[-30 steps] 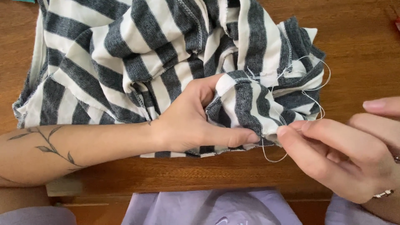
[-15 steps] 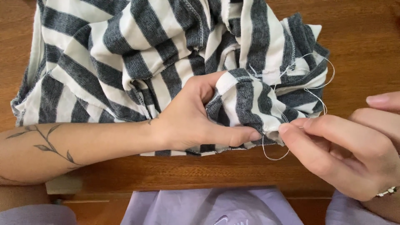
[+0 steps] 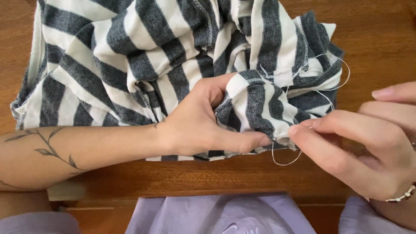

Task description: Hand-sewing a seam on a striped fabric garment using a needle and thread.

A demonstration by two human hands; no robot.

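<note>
Striped cloth (image 3: 130,65), grey and white, bunched on wooden worktop (image 3: 381,43). Left hand (image 3: 203,125) grips a raised fold at the cloth's near edge; fingers closed, thumb tip pressing the hem. Right hand (image 3: 368,147) just beside it, thumb and forefinger pinched together on a needle, barely visible, at the hem. White thread (image 3: 320,93) loops over the fold and hangs in a small curve below the hem. Leaf tattoo on left forearm. Beaded bracelet (image 3: 401,195) at right wrist.
</note>
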